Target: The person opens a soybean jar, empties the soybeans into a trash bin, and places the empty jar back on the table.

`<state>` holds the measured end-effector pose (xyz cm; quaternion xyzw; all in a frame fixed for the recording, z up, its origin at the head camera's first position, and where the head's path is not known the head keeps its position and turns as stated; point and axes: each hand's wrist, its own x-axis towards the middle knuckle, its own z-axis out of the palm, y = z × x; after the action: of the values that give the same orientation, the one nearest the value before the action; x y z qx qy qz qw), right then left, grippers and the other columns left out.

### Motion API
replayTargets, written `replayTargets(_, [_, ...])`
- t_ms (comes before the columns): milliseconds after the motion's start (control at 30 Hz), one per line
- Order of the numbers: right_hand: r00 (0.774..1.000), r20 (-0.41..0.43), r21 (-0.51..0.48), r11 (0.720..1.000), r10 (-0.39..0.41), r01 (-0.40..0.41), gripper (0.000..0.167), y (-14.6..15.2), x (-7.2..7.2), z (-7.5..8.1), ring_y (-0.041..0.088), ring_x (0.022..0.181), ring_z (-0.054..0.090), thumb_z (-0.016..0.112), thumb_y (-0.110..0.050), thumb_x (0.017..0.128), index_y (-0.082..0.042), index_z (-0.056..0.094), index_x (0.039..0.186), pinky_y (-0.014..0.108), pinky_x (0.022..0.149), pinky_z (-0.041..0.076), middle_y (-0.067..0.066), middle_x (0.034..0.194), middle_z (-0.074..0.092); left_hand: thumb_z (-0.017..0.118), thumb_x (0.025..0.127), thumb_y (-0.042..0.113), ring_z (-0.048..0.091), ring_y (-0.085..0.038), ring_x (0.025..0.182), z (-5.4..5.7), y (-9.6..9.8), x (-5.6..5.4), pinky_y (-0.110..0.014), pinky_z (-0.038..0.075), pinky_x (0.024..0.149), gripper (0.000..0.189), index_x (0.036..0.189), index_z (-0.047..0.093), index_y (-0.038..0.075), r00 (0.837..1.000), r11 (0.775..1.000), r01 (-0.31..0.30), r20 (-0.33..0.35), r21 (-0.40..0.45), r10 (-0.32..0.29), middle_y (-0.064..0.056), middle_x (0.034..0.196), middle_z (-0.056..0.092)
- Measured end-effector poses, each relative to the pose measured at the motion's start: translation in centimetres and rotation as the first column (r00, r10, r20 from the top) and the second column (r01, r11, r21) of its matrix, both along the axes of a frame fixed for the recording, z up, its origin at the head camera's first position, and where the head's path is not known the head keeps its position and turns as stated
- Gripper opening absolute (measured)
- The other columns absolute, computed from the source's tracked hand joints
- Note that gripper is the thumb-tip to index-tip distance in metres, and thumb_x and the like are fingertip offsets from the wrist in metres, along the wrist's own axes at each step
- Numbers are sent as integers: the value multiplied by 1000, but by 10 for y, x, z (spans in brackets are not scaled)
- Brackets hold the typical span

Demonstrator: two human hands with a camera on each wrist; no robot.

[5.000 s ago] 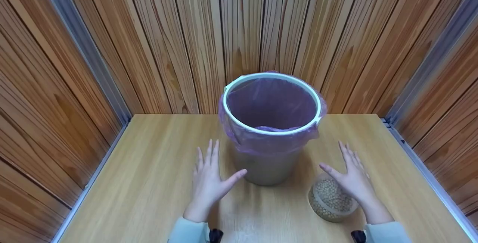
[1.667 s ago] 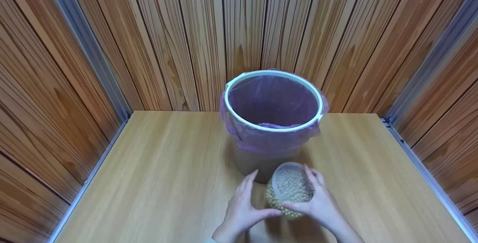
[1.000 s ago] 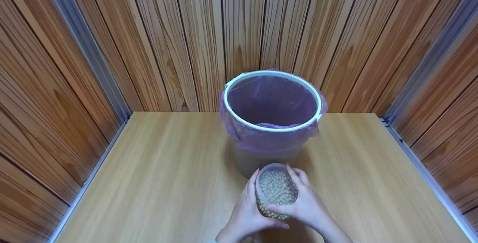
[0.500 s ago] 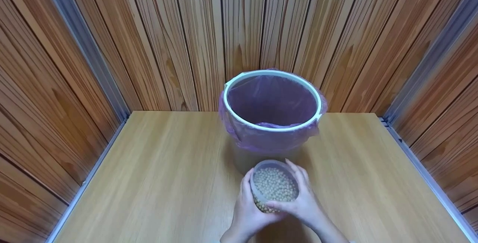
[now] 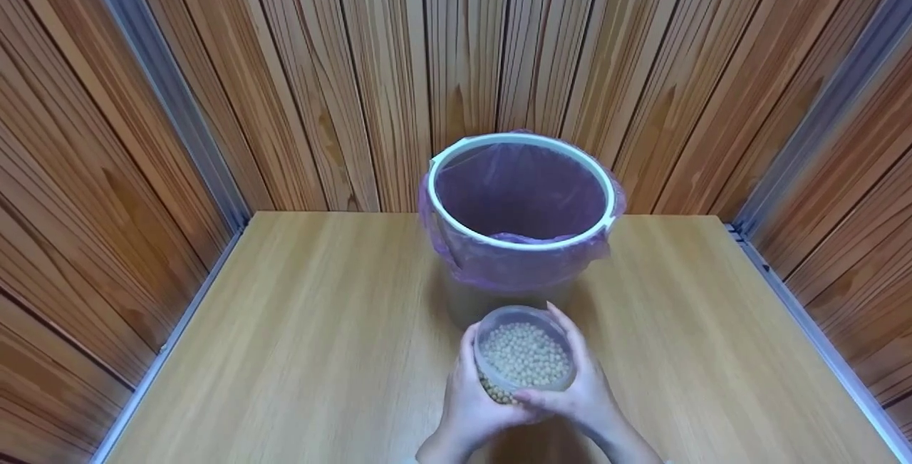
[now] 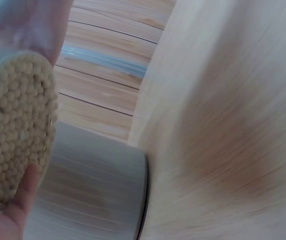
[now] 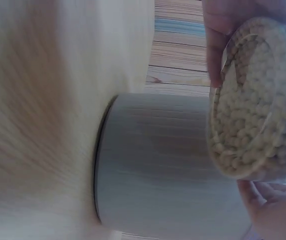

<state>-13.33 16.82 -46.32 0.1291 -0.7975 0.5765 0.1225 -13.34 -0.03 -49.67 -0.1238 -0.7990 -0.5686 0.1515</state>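
A clear round plastic tub (image 5: 524, 353) full of small pale beans (image 6: 15, 125) is held between both hands in front of the waste bin. My left hand (image 5: 481, 403) grips the tub's left side and lower part. On the right side my right hand (image 5: 581, 378) holds it, thumb across the near edge and fingers along the far side. Both wrist views show the tub raised off the table, its rounded base (image 7: 248, 100) visible in the right wrist view. The top faces up toward the head camera, slightly tilted.
Just behind the tub stands a grey waste bin (image 5: 491, 300) with a pale rim (image 5: 456, 229) and a purple bag (image 5: 513, 264) folded over its edge. The wooden table (image 5: 306, 328) is bounded by wood-panelled walls (image 5: 463, 58) at the back and sides.
The tub stood on the table at the right, beneath the open right hand. The right hand brought it to the middle, where the left hand took hold too. Lately it has shifted only slightly.
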Motion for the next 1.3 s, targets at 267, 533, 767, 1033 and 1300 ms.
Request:
replayTargets(267, [981, -165, 46, 994, 106, -100, 105, 11, -6, 1, 15, 118, 60, 93, -15, 52, -7, 47, 145, 23, 100, 45, 12, 136, 61, 95, 57, 38, 57, -18, 122, 2, -3, 1, -38, 48, 102, 112, 148, 33, 17, 989, 983, 148, 13, 105, -150, -1, 138, 57])
replayTargets(533, [937, -156, -31, 946, 313, -322, 97, 19, -13, 7, 18, 122, 60, 88, -8, 58, 0, 44, 144, 21, 102, 45, 20, 137, 58, 93, 59, 13, 52, -22, 126, 3, -7, 2, -31, 43, 107, 109, 150, 33, 18, 932, 886, 303, 87, 352, -353, -5, 141, 52])
replayTargets(767, [794, -160, -211, 765, 587, -608, 91, 29, -24, 8, 23, 132, 51, 80, -18, 77, 7, 29, 148, 27, 110, 41, 21, 148, 47, 92, 58, 7, 50, -22, 129, 11, -13, -3, -29, 39, 112, 110, 150, 33, 18, 881, 825, 410, 67, 388, -469, -6, 145, 50])
replayTargets(1033, [794, -177, -205, 767, 582, -608, 95, 28, -24, 12, 23, 139, 44, 77, -15, 79, 3, 20, 153, 28, 111, 39, 19, 158, 33, 94, 58, 12, 47, -22, 132, 12, -7, 0, -30, 38, 112, 114, 151, 30, 22, 924, 863, 303, 95, 405, -370, -3, 146, 46])
replayTargets(1300, [964, -257, 111, 993, 66, -38, 96, -3, -3, 13, 8, 135, 45, 95, -22, 57, -12, 52, 143, 22, 108, 36, 15, 149, 47, 96, 55, 34, 57, -22, 124, 5, 11, 7, -37, 48, 103, 117, 150, 31, 13, 994, 980, -64, -75, 186, 79, -8, 141, 55])
